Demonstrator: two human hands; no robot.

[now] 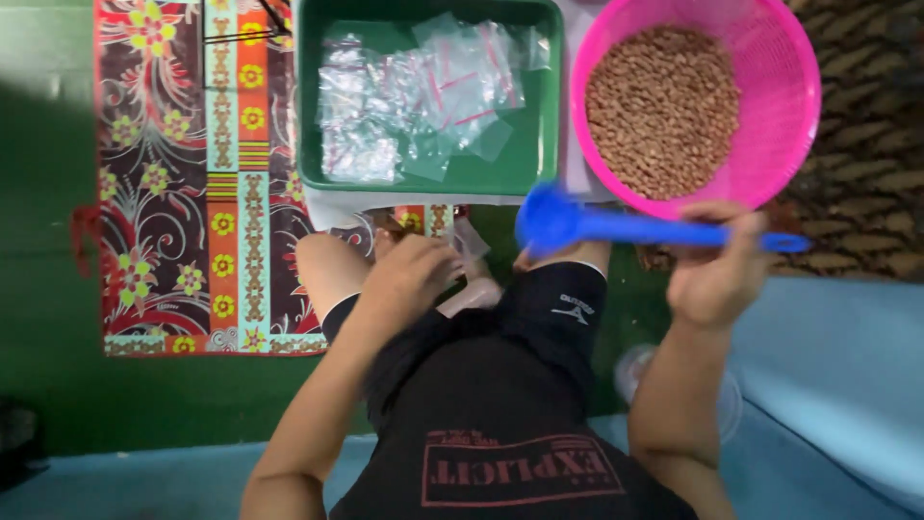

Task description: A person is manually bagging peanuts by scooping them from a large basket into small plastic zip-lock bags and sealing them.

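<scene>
Right hand (714, 274) clenched round blue scoop (577, 224), at six o'clock of pink basket (784, 67) of brown beans (662, 108). Left hand (412, 274) curled over small clear bag (469, 241); grip unclear.

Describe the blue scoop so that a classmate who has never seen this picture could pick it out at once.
Start at the round pink basket of brown pellets at the upper right. Just below its near rim, the right hand holds a long plastic scoop lying crosswise. It is the only bright blue tool here, with its bowl pointing toward the green tray.
</scene>
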